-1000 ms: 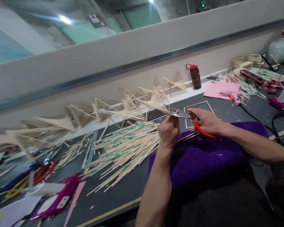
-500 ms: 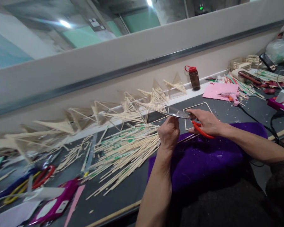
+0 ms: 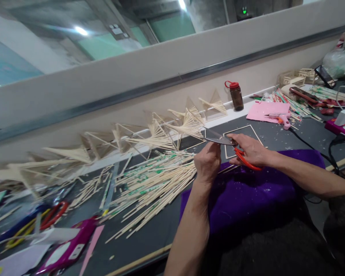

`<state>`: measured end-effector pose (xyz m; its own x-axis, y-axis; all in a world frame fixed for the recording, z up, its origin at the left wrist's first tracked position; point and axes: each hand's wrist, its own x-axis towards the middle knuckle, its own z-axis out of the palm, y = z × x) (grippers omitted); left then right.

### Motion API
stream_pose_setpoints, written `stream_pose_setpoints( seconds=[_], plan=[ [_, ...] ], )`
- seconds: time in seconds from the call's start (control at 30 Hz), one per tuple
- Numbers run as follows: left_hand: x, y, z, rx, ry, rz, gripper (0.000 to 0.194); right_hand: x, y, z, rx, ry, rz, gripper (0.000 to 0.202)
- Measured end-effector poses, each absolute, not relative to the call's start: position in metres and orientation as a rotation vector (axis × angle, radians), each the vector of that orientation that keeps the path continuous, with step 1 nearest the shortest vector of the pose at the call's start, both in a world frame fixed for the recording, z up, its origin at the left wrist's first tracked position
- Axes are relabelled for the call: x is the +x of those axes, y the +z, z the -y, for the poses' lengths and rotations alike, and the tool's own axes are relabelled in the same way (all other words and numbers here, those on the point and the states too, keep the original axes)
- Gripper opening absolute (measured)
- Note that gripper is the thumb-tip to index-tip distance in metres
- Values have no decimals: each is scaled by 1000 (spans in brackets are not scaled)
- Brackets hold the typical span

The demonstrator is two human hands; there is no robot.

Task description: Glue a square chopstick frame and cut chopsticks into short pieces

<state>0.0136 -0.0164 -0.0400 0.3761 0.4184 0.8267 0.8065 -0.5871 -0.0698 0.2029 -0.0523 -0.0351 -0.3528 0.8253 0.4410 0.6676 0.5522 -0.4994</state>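
Note:
My right hand [image 3: 250,149] is closed on the red-handled scissors [image 3: 245,160], whose blades point left, parted, over my left fingers. My left hand [image 3: 207,163] is closed just under the blades, pinching a thin wooden stick [image 3: 229,168] that runs out to its right above the purple cloth [image 3: 247,199]. Beyond my right hand lies a thin square stick frame [image 3: 255,134] on the dark table. Left of my left hand spreads a pile of wooden sticks [image 3: 163,184], some with green marks.
Fan-shaped stick models [image 3: 158,136] stand along the wall. A brown bottle [image 3: 236,97], a pink glue gun [image 3: 283,118] on pink paper and its cable are at the right. More scissors [image 3: 53,214] and a magenta device [image 3: 69,245] lie at the lower left.
My left hand has shifted slightly to the right. Both hands keep their grips, and the scissors stay almost in place.

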Motion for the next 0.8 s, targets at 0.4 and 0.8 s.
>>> stream_pose_setpoints(
  seconds=[0.4,0.8],
  plan=[
    [18,-41,20,-2224,-1138,1035,34,201,-32,54,-1256,330,2156,76],
    [19,-37,25,-2383,-1148,1212,28,205,-24,58,-1144,469,2117,55]
  ],
)
